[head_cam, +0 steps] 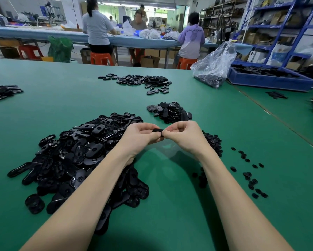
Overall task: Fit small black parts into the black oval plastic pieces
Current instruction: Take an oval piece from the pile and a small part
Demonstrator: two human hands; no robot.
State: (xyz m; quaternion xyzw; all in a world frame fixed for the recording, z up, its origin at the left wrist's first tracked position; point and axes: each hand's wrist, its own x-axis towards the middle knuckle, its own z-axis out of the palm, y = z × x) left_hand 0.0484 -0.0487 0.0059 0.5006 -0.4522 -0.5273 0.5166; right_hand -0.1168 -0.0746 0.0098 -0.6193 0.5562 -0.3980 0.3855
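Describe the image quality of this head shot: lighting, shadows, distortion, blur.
Head view: even overhead light; soft shadows on the green table beneath both forearms. Wide-angle distortion bows the table's far edge and tilts the blue shelving. The big pile of oval pieces is sharp with faint glints; one seated person's face is blurred.

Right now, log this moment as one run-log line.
step: fitting | left hand: pinching oval piece | right hand: pinching same piece | supply: big pile left, small parts right | table: green

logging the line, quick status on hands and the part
Left hand and right hand both pinching one black oval piece above the green table. Fit not visible. Nothing in the way.
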